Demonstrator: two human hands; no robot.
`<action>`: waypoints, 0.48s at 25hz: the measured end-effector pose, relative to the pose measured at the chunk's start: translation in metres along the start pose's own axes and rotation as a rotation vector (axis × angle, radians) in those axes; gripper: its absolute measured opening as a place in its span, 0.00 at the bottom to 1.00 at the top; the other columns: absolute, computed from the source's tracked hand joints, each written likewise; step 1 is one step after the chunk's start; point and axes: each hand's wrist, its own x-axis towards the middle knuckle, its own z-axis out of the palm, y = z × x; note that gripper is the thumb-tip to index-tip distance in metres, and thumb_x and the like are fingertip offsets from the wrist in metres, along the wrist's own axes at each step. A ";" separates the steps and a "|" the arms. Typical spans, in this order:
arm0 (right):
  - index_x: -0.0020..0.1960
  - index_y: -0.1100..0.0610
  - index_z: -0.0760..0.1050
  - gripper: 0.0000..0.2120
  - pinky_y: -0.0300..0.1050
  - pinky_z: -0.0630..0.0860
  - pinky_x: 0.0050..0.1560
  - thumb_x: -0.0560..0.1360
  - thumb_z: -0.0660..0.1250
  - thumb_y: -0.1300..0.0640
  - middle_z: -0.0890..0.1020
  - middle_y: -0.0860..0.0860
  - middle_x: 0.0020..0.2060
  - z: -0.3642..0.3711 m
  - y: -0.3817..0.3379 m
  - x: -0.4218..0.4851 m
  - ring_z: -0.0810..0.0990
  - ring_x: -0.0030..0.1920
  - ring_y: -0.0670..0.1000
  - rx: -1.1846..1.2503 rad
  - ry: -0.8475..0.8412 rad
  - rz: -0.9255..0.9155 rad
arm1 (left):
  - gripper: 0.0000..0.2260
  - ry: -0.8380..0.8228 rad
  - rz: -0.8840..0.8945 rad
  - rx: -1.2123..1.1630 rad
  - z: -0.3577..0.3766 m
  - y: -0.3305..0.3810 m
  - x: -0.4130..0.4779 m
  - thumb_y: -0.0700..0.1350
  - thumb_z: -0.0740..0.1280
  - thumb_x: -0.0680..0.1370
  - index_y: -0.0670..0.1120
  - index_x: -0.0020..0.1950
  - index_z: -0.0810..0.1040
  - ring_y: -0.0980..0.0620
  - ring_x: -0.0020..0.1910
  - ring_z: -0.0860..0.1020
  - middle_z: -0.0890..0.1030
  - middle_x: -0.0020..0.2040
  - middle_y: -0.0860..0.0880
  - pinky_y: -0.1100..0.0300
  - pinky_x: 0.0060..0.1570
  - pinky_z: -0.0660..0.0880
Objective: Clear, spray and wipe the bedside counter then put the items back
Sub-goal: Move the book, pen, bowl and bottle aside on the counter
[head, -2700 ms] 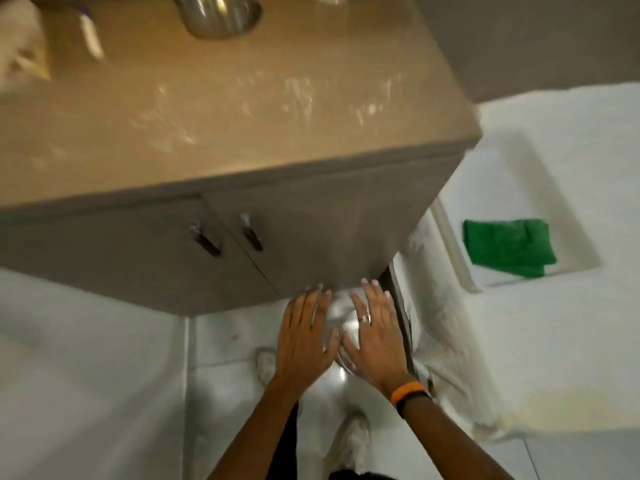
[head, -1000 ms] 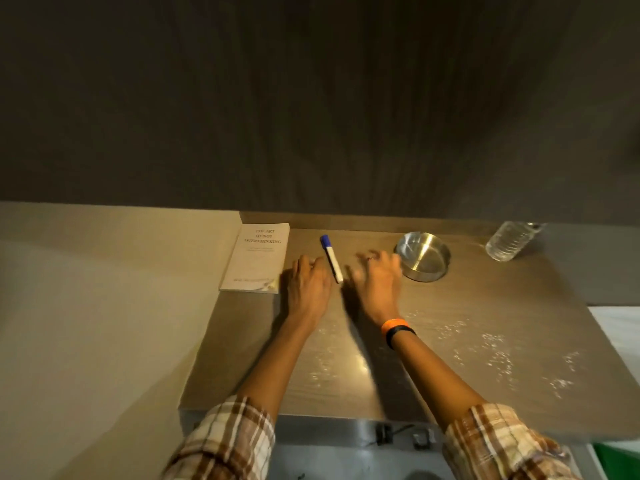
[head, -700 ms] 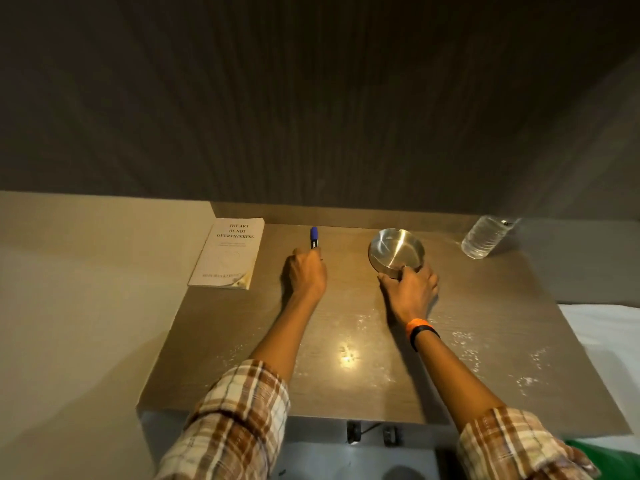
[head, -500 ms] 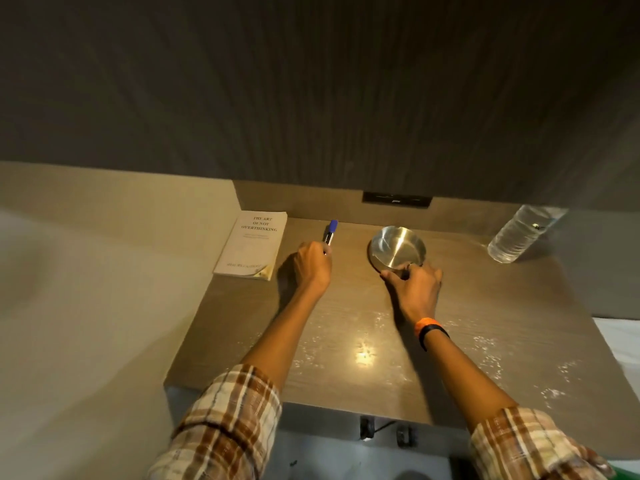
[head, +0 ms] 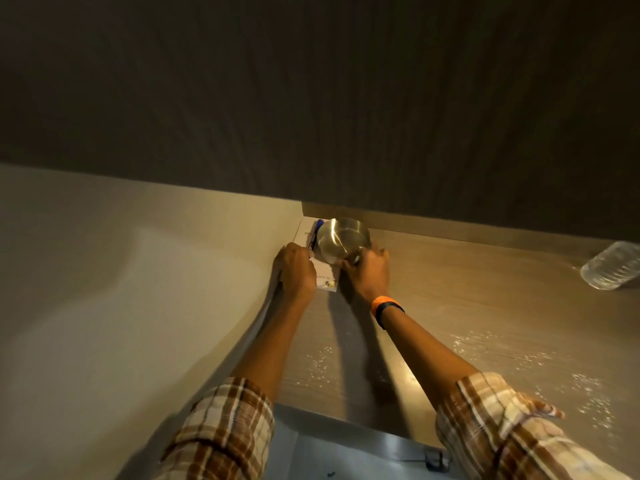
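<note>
The brown bedside counter (head: 467, 306) carries white specks on its front right. In its far left corner lies a white book (head: 327, 277). My left hand (head: 296, 270) is closed on a blue-capped pen (head: 316, 232) that rests over the book. My right hand (head: 369, 271) grips the rim of a small steel bowl (head: 341, 239), held tilted over the book. The bowl and both hands hide most of the book.
A clear plastic water bottle (head: 611, 266) lies on its side at the counter's far right. A beige wall (head: 121, 289) borders the counter on the left and a dark panelled wall (head: 311, 98) stands behind it. The cabinet front (head: 346, 445) shows below.
Both hands moved left to the book in the corner. The pen now lies over the book, and the bowl has left the counter's middle and is tilted above the book.
</note>
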 end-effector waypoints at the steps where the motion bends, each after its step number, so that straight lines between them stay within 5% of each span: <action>1: 0.48 0.58 0.83 0.07 0.54 0.72 0.58 0.77 0.70 0.54 0.84 0.59 0.50 0.005 -0.006 0.002 0.76 0.55 0.61 0.018 0.022 0.010 | 0.11 -0.005 0.001 -0.043 0.000 -0.003 0.002 0.37 0.64 0.82 0.39 0.62 0.79 0.44 0.59 0.79 0.77 0.63 0.42 0.72 0.47 0.77; 5: 0.49 0.62 0.82 0.06 0.56 0.79 0.51 0.77 0.69 0.60 0.84 0.61 0.50 0.013 -0.024 0.012 0.81 0.50 0.62 0.134 0.063 0.065 | 0.12 -0.025 0.023 -0.211 0.006 -0.015 0.000 0.38 0.59 0.83 0.39 0.66 0.75 0.49 0.61 0.72 0.73 0.65 0.43 0.82 0.45 0.63; 9: 0.54 0.65 0.79 0.09 0.55 0.79 0.51 0.77 0.68 0.62 0.84 0.63 0.51 0.012 -0.031 0.011 0.82 0.51 0.64 0.259 0.030 0.046 | 0.18 0.037 0.078 -0.182 0.006 -0.013 -0.015 0.36 0.67 0.79 0.41 0.69 0.74 0.44 0.60 0.76 0.72 0.65 0.41 0.58 0.55 0.78; 12: 0.64 0.62 0.75 0.17 0.54 0.75 0.61 0.77 0.67 0.59 0.79 0.61 0.61 -0.002 -0.010 -0.002 0.77 0.61 0.62 0.218 -0.035 -0.032 | 0.20 0.135 0.257 -0.049 0.016 -0.009 -0.040 0.43 0.67 0.78 0.42 0.69 0.73 0.42 0.62 0.76 0.75 0.65 0.40 0.48 0.57 0.79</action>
